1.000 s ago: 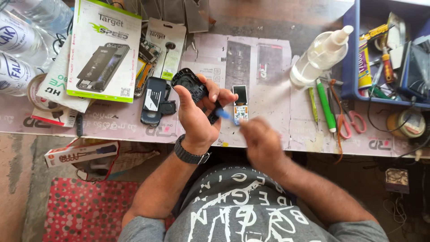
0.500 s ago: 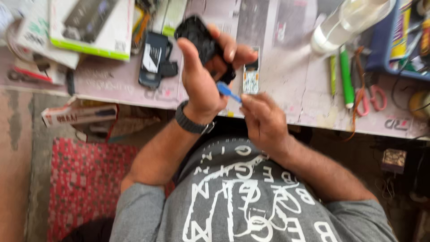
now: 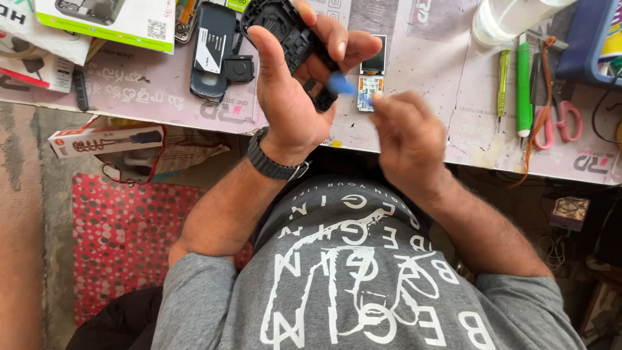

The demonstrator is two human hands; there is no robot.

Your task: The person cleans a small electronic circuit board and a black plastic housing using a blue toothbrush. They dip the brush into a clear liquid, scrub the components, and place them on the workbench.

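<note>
Since half a second before, the right hand [image 3: 405,139] had risen from below the table edge to beside the left hand [image 3: 291,97], and the blue pry tool [image 3: 341,84] had come up against the black phone housing [image 3: 291,39]. The housing remained gripped in the left hand, thumb pressed over its near face, fingers curled behind, held just above the pale papered worktable [image 3: 421,78]. The right fingers were pinched shut on the tool's handle end, though blur obscured the exact grip. The tool's tip lay at the housing's lower right edge; contact could not be confirmed.

On the table beneath lay a small circuit board with screen [image 3: 372,71], just right of the housing. A dark phone back cover [image 3: 210,48] rested to the left, beside a green-edged battery package [image 3: 103,19]. A green pen [image 3: 523,84], a thin green screwdriver [image 3: 503,78] and pink-handled scissors [image 3: 560,116] lay to the right, near a clear spray bottle [image 3: 505,16]. A blue plastic tray [image 3: 583,45] stood at the far right corner, its contents mostly out of frame. Below the table, a red dotted mat [image 3: 116,246] covered the floor.
</note>
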